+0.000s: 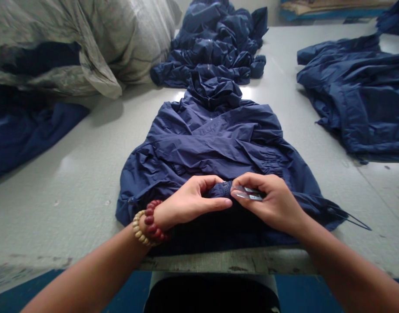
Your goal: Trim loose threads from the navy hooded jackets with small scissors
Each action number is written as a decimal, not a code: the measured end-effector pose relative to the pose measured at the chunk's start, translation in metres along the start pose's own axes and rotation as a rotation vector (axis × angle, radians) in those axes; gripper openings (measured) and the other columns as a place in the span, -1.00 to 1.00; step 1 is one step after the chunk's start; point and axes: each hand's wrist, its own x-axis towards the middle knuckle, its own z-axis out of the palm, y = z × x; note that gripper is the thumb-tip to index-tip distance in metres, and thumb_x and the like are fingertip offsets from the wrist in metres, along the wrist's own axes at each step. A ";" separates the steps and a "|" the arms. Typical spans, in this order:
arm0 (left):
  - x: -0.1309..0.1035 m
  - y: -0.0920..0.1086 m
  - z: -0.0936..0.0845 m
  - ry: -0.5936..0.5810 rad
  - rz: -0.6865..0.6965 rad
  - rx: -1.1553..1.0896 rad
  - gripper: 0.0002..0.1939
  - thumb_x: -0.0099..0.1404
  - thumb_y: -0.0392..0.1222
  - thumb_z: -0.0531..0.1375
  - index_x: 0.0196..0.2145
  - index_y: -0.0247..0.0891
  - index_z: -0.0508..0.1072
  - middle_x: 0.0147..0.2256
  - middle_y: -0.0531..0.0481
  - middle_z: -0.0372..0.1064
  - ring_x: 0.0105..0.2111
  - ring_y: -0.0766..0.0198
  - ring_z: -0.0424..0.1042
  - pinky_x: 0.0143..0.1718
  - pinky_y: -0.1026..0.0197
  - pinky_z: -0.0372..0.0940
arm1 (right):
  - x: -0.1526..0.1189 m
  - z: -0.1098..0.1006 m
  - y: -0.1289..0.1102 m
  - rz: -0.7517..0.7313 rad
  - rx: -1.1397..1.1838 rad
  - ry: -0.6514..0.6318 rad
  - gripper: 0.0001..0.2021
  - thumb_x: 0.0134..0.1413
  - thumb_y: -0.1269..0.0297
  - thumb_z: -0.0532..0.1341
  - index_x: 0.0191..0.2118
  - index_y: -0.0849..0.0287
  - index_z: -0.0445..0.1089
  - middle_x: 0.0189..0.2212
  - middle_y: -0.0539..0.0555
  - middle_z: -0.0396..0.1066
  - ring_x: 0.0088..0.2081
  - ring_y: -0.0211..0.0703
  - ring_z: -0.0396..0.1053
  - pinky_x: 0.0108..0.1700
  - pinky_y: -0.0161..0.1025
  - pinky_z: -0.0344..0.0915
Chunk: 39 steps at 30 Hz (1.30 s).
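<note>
A navy hooded jacket (215, 148) lies spread on the table in front of me, its hood pointing away. My left hand (193, 198) pinches a bunched, stitched edge of the jacket between thumb and fingers, lifted a little. Close against that edge, my right hand (271, 200) is closed around small metal thread snips (248, 194), whose blades point left. The right fingertips meet the fabric too. A drawcord loop (356, 221) sticks out of the jacket's lower right corner. Two bead bracelets (151, 221) circle my left wrist.
A heap of navy garments (215, 48) sits beyond the hood. Another navy garment (365, 95) lies at the right. A large greyish sack (128, 39) with navy cloth inside stands at the far left, near more navy fabric (26, 134). The table's worn front edge (251, 263) runs just before me.
</note>
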 end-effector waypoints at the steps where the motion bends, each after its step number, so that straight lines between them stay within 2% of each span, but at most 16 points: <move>1: 0.000 0.000 0.000 -0.006 -0.002 -0.001 -0.58 0.12 -0.02 0.55 -0.19 -0.30 0.55 -0.31 0.06 0.45 -0.36 0.35 0.35 -0.29 0.32 0.23 | 0.000 -0.001 0.000 0.035 0.045 -0.002 -0.86 0.29 0.22 0.34 -0.25 0.17 0.53 -0.41 -0.02 0.51 -0.42 -0.26 0.41 -0.36 -0.34 0.29; 5: -0.001 0.001 0.000 -0.025 0.005 -0.020 -0.58 0.16 0.00 0.53 -0.18 -0.30 0.53 -0.28 0.04 0.45 -0.33 0.34 0.37 -0.25 0.30 0.26 | 0.000 -0.006 0.012 0.179 0.344 0.028 -0.73 0.37 0.05 0.30 -0.23 0.16 0.41 -0.50 -0.09 0.28 -0.51 -0.33 0.16 -0.48 -0.35 0.11; 8: -0.001 0.001 0.000 -0.029 0.013 -0.025 -0.57 0.16 0.01 0.53 -0.19 -0.31 0.53 -0.27 0.03 0.46 -0.32 0.34 0.38 -0.22 0.29 0.28 | -0.001 -0.007 0.022 0.249 0.603 -0.017 -0.70 0.36 0.00 0.31 -0.18 0.13 0.35 -0.56 -0.17 0.07 -0.58 -0.36 -0.05 -0.55 -0.34 -0.08; 13: -0.001 0.000 0.000 -0.030 0.019 -0.018 -0.53 0.11 0.06 0.55 -0.19 -0.29 0.54 -0.27 0.02 0.48 -0.31 0.32 0.41 -0.20 0.27 0.30 | 0.002 -0.006 0.021 0.286 0.813 -0.062 -0.68 0.30 0.01 0.36 -0.18 0.12 0.32 -0.56 -0.21 -0.03 -0.60 -0.39 -0.16 -0.58 -0.36 -0.19; 17: -0.001 -0.002 0.000 -0.030 0.040 -0.003 -0.51 0.10 0.09 0.55 -0.20 -0.28 0.54 -0.28 0.02 0.48 -0.33 0.32 0.41 -0.23 0.29 0.31 | 0.003 -0.006 0.019 0.272 0.877 -0.133 -0.66 0.29 -0.01 0.36 -0.23 0.11 0.28 -0.56 -0.21 -0.03 -0.60 -0.39 -0.18 -0.60 -0.39 -0.19; 22: -0.001 -0.005 -0.002 -0.051 0.074 0.007 -0.53 0.13 0.06 0.54 -0.19 -0.29 0.53 -0.25 0.00 0.48 -0.29 0.32 0.42 -0.18 0.29 0.32 | 0.003 -0.008 0.028 0.268 0.929 -0.214 -0.69 0.33 0.03 0.34 -0.18 0.13 0.31 -0.56 -0.22 -0.04 -0.60 -0.40 -0.20 -0.61 -0.41 -0.20; 26: 0.000 -0.007 -0.003 -0.076 0.114 0.044 -0.54 0.16 0.08 0.52 -0.17 -0.30 0.55 -0.24 -0.01 0.49 -0.28 0.31 0.43 -0.14 0.27 0.34 | 0.002 -0.008 0.030 0.273 0.950 -0.228 -0.72 0.35 0.07 0.31 -0.08 0.18 0.38 -0.57 -0.22 -0.02 -0.60 -0.41 -0.21 -0.61 -0.41 -0.22; 31: -0.003 -0.006 -0.004 -0.066 0.164 0.125 -0.55 0.19 0.10 0.50 -0.18 -0.31 0.56 -0.24 -0.02 0.48 -0.25 0.29 0.43 -0.08 0.24 0.34 | 0.000 -0.010 0.026 0.274 0.939 -0.231 -0.63 0.32 0.04 0.32 0.04 0.21 0.40 -0.56 -0.22 -0.02 -0.59 -0.40 -0.22 -0.61 -0.41 -0.21; 35: -0.006 -0.004 -0.003 -0.037 0.149 0.153 -0.54 0.14 0.11 0.52 -0.21 -0.30 0.58 -0.24 -0.03 0.52 -0.23 0.23 0.47 -0.07 0.21 0.38 | -0.002 -0.013 0.028 0.279 0.948 -0.233 -0.58 0.34 0.06 0.31 0.14 0.24 0.41 -0.56 -0.21 -0.03 -0.58 -0.39 -0.22 -0.60 -0.41 -0.20; 39: -0.007 -0.002 -0.006 -0.065 0.135 0.151 -0.58 0.15 0.07 0.52 -0.19 -0.28 0.61 -0.22 -0.05 0.55 -0.17 0.17 0.51 0.03 0.16 0.39 | -0.004 -0.014 0.031 0.272 0.973 -0.245 -0.55 0.34 0.15 0.31 0.23 0.25 0.41 -0.56 -0.20 -0.03 -0.57 -0.38 -0.20 -0.58 -0.39 -0.20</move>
